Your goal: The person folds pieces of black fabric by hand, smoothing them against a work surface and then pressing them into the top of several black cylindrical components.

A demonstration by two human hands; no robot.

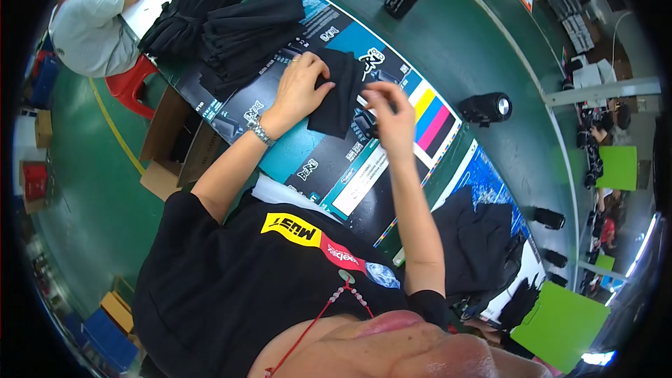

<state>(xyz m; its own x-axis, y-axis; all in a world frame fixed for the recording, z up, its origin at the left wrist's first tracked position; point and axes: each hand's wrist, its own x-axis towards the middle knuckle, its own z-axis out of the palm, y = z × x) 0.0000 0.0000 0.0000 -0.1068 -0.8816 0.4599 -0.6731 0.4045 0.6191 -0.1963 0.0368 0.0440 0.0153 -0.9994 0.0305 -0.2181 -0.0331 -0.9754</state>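
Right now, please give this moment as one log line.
left hand: on black cloth; right hand: near its right edge; cloth piles: upper left

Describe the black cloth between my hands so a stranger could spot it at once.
Start with the large, colourful printed sheet near the centre of the view. On it, between the left hand and the right hand, lies a small, roughly rectangular black cloth. Unlike the big, ruffled black piles to its upper left, it lies flat as a separate piece.

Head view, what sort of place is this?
Probably a factory workshop: there are stacked black cloths, a green floor with a yellow line, and a co-worker nearby.
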